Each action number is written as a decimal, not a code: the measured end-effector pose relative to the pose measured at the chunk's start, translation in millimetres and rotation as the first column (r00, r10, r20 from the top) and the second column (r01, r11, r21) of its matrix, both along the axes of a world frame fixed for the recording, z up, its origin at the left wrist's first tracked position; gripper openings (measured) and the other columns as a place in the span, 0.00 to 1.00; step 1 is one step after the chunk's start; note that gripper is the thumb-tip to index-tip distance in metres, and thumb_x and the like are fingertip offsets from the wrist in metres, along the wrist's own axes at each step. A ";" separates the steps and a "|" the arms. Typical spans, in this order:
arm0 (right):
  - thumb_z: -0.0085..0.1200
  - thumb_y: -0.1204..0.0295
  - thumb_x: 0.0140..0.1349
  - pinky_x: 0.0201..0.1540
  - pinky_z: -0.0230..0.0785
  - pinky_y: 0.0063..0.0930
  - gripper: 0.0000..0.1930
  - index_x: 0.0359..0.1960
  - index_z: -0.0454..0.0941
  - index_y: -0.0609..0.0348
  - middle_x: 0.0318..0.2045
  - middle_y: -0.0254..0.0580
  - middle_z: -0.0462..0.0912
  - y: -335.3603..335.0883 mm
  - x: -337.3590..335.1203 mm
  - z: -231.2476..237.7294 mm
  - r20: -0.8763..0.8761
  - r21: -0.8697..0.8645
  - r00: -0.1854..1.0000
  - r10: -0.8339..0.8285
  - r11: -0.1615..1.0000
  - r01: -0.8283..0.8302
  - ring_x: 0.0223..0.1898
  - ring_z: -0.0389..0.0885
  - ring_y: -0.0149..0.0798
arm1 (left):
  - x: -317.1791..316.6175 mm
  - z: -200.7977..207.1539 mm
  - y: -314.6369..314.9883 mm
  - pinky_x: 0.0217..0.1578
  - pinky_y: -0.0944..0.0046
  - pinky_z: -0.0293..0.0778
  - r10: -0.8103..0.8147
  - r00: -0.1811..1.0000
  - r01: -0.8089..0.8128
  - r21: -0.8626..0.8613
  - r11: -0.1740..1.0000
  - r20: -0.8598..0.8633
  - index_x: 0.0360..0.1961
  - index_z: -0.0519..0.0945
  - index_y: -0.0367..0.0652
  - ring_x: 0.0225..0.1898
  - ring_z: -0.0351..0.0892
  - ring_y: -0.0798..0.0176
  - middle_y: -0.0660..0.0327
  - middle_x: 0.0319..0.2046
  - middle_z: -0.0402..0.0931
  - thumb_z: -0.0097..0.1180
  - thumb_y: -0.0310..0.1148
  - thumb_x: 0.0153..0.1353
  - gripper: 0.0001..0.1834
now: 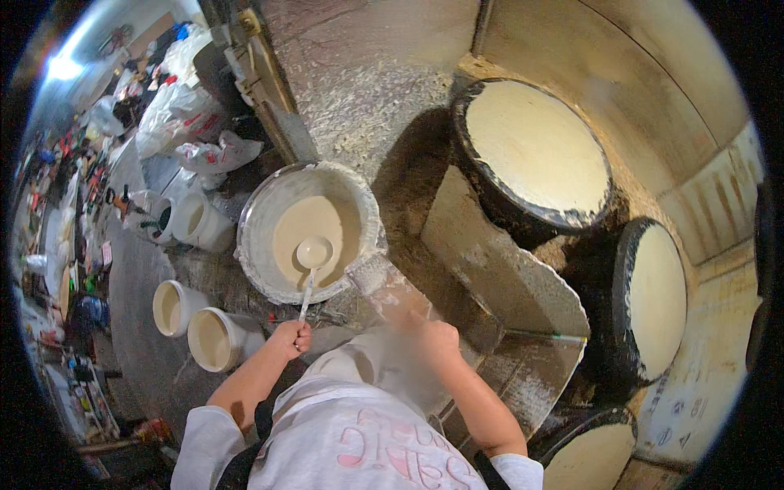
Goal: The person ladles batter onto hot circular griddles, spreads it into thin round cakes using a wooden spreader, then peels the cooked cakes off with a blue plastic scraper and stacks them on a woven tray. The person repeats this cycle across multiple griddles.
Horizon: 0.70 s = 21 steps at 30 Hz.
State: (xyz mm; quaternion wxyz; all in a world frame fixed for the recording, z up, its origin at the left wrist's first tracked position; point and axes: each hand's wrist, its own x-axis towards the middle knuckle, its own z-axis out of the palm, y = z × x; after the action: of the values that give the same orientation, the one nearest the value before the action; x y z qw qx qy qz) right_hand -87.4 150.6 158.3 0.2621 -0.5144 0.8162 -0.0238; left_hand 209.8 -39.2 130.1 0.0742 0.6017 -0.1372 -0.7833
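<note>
My left hand (292, 339) is closed round the handle of a white ladle (308, 286). The ladle's round bowl is over the cream-coloured liquid (286, 233) in a large, crusted tub (255, 196). I cannot tell whether the bowl touches the liquid. My right hand (434, 339) is closed on the near end of a flat, board-like piece (384, 286) with a pale coating. Its far end meets the tub's right rim. A blur hides part of my right fingers.
Two white buckets (214, 339) of cream liquid stand left of the tub, with more buckets (200, 224) behind. Large black-rimmed vats (535, 151) of cream liquid line the right, beside an upright panel (498, 253). Plastic bags (184, 114) and clutter fill the far left.
</note>
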 end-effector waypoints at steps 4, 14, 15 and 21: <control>0.52 0.69 0.48 0.29 0.72 0.42 0.28 0.56 0.68 0.51 0.27 0.51 0.81 16.9 25.8 -1.6 0.205 -0.199 0.961 -0.184 0.954 0.225 0.28 0.81 0.50 | 14.3 0.6 -11.0 0.12 0.64 0.49 -0.158 0.986 0.154 -0.069 0.986 -0.061 0.20 0.65 0.44 0.09 0.51 0.68 0.67 0.11 0.55 0.37 0.34 0.64 0.14; 0.52 0.65 0.61 0.25 0.70 0.25 0.12 0.36 0.79 0.62 0.26 0.34 0.82 -87.2 150.9 -31.2 0.991 0.130 -0.040 -0.130 0.818 0.561 0.20 0.75 0.28 | 109.4 -0.6 -94.6 0.10 0.66 0.51 -0.503 0.864 0.496 -0.144 0.857 -0.020 0.25 0.68 0.42 0.09 0.53 0.67 0.64 0.12 0.57 0.44 0.36 0.56 0.09; 0.52 0.64 0.61 0.25 0.70 0.25 0.12 0.33 0.79 0.62 0.26 0.35 0.82 -112.2 170.1 -47.4 0.971 0.212 -0.217 -0.099 0.777 0.593 0.20 0.75 0.28 | 113.0 0.4 -112.6 0.12 0.65 0.52 -0.580 0.807 0.589 -0.187 0.786 0.108 0.26 0.69 0.41 0.11 0.55 0.65 0.63 0.14 0.58 0.44 0.36 0.56 0.09; 0.56 0.60 0.55 0.22 0.69 0.28 0.12 0.33 0.77 0.55 0.25 0.40 0.81 -221.9 283.9 -123.2 0.957 0.258 -0.272 -0.101 0.723 0.641 0.23 0.80 0.33 | 126.0 24.3 -202.7 0.22 0.59 0.58 -0.811 0.409 0.911 -0.246 0.332 0.419 0.31 0.72 0.39 0.21 0.61 0.54 0.54 0.22 0.64 0.45 0.38 0.57 0.12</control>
State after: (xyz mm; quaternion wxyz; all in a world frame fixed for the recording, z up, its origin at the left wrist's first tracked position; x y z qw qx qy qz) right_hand 196.6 -71.4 35.2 0.6429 -0.0631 0.4393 -0.6243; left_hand 335.8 -241.9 154.4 -0.2368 0.4837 -0.6158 -0.5751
